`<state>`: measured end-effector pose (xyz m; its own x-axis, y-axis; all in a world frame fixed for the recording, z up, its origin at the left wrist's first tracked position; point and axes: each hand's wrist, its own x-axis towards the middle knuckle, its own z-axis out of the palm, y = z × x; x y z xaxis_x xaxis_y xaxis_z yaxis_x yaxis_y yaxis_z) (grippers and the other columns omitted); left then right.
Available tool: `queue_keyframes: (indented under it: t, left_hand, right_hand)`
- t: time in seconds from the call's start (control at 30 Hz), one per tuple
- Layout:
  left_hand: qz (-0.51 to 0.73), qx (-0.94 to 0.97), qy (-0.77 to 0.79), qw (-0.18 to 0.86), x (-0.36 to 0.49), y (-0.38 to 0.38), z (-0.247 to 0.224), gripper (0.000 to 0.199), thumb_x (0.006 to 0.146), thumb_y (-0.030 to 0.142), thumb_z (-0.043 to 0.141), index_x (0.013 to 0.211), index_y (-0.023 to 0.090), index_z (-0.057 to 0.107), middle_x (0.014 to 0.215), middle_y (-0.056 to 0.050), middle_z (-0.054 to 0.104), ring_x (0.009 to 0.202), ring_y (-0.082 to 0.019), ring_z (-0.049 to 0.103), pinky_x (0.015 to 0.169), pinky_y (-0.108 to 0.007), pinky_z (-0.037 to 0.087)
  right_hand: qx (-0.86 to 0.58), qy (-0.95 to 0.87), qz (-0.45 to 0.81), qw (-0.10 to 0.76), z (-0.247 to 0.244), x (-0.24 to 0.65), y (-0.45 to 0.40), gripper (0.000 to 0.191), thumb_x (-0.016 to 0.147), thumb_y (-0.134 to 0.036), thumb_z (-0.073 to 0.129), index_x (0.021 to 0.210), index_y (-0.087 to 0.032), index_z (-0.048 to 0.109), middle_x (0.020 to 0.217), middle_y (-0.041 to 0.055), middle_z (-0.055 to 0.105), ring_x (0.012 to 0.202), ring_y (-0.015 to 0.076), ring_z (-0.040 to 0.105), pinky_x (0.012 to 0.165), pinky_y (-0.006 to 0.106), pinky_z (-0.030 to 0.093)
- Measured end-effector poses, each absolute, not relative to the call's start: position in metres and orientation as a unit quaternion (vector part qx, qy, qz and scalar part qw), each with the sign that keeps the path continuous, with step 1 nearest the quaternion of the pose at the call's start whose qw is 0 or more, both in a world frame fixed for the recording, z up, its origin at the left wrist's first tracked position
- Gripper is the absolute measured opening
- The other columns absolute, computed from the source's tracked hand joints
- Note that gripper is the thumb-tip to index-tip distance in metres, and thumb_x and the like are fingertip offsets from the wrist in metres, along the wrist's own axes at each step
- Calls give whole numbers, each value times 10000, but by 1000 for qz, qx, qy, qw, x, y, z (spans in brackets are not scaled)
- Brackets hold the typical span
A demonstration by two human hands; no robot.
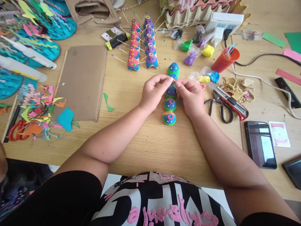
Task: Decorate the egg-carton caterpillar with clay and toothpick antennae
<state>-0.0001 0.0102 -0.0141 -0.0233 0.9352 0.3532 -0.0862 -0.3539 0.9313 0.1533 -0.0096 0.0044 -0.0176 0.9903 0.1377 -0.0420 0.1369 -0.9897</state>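
Observation:
My left hand [154, 93] and my right hand [191, 96] meet above a row of small blue-and-green domed figures with little faces. Thumb and forefinger of each hand are pinched on a tiny piece of red modelling clay [174, 80], mostly covered by the fingertips. The nearest figure [169, 118] and the figure behind it [169, 104] each carry a red loop on top. No red loop shows on the middle figure [171, 92] or the farthest figure [173, 68]; another between them is partly hidden by my fingers.
Finished rows of red figures [133, 53] and purple figures [150, 49] with pins stand farther back. On the right are pliers [222, 108], a utility knife [231, 102], an orange cup [225, 59], bagged clay [190, 58] and a phone [260, 145]. Cardboard [81, 81] and paper scraps [42, 110] lie left.

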Motion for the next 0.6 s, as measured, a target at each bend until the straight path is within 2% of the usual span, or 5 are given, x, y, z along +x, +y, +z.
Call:
queue_keyframes:
  t: [0.33, 0.53, 0.6]
  left_hand:
    - [590, 535, 405, 449, 1, 7, -6, 278, 889, 522, 787, 903, 248, 739, 927, -1, 776, 981, -160, 744, 916, -335, 598]
    - [587, 533, 406, 453, 1, 6, -5, 236, 916, 486, 768, 903, 253, 735, 921, 5, 764, 1027, -171, 740, 931, -348, 595]
    - [590, 534, 404, 450, 1, 6, -6, 247, 919, 497, 762, 907, 252, 735, 920, 2, 760, 1038, -176, 740, 938, -357, 596]
  right_hand:
    - [-461, -524, 469, 541, 3, 154, -10, 468, 791, -688, 786, 834, -227, 717, 683, -32, 583, 655, 97, 546, 538, 237, 419]
    - [-454, -517, 478, 546, -1, 156, -7, 551, 880, -781, 605, 878, -248, 746, 690, -23, 572, 635, 95, 540, 559, 248, 452]
    - [-445, -516, 484, 550, -1, 155, -7, 545, 881, -783, 601, 913, -261, 752, 701, -24, 577, 648, 98, 554, 576, 249, 472]
